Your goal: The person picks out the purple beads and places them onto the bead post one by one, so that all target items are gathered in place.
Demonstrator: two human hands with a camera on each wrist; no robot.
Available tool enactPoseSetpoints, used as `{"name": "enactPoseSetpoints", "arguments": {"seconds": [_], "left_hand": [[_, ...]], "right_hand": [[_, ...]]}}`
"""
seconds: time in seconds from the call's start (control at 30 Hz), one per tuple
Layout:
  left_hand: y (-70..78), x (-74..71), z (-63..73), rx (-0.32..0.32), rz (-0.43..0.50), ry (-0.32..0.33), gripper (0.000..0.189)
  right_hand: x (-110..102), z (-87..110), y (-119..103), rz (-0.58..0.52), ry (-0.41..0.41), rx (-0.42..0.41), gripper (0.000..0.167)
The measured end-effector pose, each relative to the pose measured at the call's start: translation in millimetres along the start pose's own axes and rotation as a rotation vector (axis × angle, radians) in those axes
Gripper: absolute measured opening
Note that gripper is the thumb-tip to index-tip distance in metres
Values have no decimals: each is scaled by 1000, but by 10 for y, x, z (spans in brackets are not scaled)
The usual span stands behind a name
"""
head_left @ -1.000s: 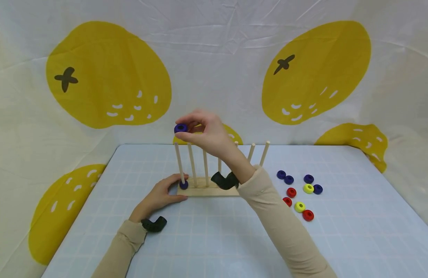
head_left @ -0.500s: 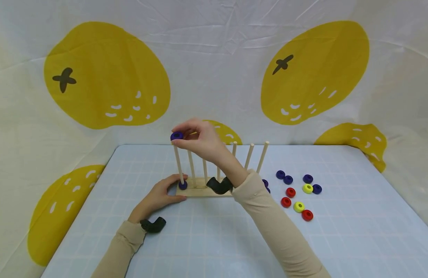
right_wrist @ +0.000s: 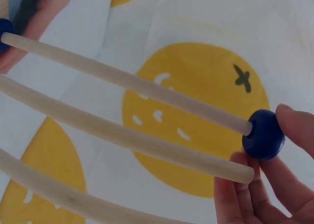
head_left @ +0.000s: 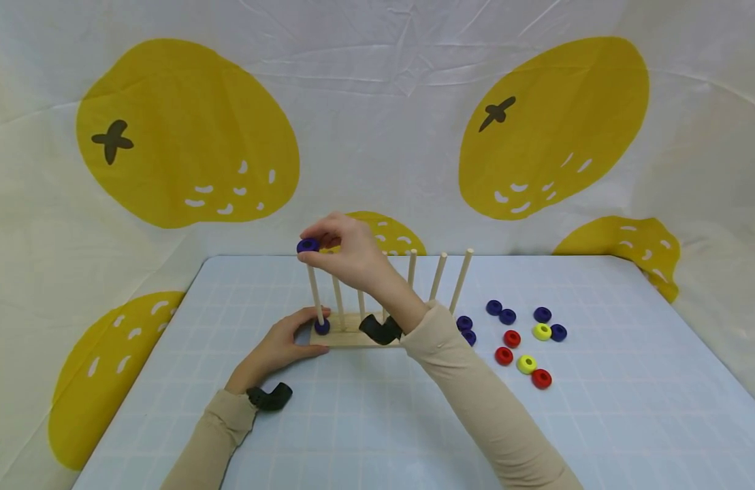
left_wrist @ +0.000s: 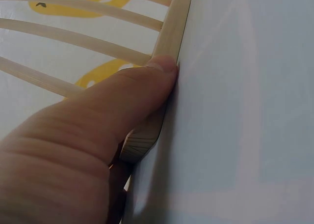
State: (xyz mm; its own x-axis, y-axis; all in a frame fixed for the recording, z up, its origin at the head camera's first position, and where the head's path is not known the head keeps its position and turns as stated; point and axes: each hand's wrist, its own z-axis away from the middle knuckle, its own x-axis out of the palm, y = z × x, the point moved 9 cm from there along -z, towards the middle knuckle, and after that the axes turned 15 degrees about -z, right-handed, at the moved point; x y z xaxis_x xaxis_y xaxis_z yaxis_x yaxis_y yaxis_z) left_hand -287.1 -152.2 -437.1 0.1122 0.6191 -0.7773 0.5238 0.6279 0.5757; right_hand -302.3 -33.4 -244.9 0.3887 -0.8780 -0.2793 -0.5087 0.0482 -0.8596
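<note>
My right hand pinches a dark blue ring between thumb and fingers. The ring is at the top of the leftmost peg. In the right wrist view, that peg's tip meets the hole of the blue ring. My left hand grips the left end of the wooden base. The left wrist view has its thumb on the base's long edge. A second blue ring sits at the foot of the leftmost peg. The right forearm hides part of the rack.
Right of the rack lie loose blue rings, red rings and yellow rings. Several more pegs rise from the base. A curtain with yellow fruit prints hangs behind the table.
My right hand has moved down and slightly left, bringing the blue ring from above the leftmost peg onto its tip. My left hand keeps its grip on the base.
</note>
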Motion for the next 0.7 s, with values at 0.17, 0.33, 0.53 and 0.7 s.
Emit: {"name": "enactPoseSetpoints", "arguments": {"seconds": [0.17,0.33,0.53,0.7], "left_hand": [[-206,104,-15,0,-19,21,64],[-372,172,-28,-10,-27,18,64],[-378,168,-33,-14,-23,5,61],[-357,154,-35,3,-31,20,62]], "right_hand": [[15,-6,1,37,1,18,26],[46,-8,14,92,-13,38,27],[64,3,45,126,-25,68,27],[63,12,50,139,-29,67,27]]}}
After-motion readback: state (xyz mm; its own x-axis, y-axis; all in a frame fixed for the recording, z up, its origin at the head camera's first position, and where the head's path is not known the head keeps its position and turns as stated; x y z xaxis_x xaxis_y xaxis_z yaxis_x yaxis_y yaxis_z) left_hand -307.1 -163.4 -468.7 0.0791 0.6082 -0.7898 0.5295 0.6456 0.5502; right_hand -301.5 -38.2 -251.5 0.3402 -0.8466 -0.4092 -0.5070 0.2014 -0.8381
